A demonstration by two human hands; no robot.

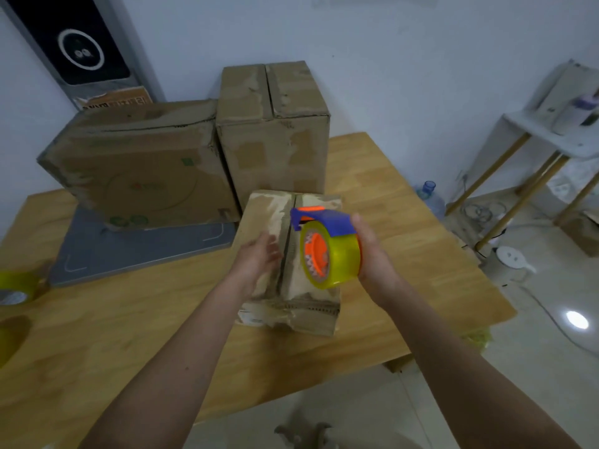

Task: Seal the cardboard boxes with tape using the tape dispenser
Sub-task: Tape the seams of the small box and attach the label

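Wooden table (405, 202): its right edge runs diagonally just right of the right hand (372, 254), with floor beyond. Near edge lies under both forearms. Bare tabletop stretches left of the left hand (259, 256) out to a grey flat mat (139, 251); a spare tape roll (16, 286), yellowish, sits at the far left edge, well apart from both hands.

Beyond the hands the way is blocked: a tall cardboard box (272, 124) stands straight ahead, touching or just behind the small cardboard box (291, 254), and a wide cardboard box (136, 166) sits ahead-left, resting on the mat.

Small box lies directly beneath both hands, near the table's right side. Worn brown card, torn pale patches on top, flaps folded down with a dark open seam running lengthwise between them, no fresh tape seen along it. Near end crumpled.

Tape dispenser (327, 247): blue hood and cutter end pointing away from the person, orange hub, fat roll of yellowish clear tape. It hangs over the right flap, just right of the seam; contact with the box cannot be told.

Right hand: grips the dispenser from its right side, fingers curled round the roll, thumb up by the blue hood.

Left hand: flat, fingers fairly straight, pressing the left flap beside the seam; somewhat blurred.
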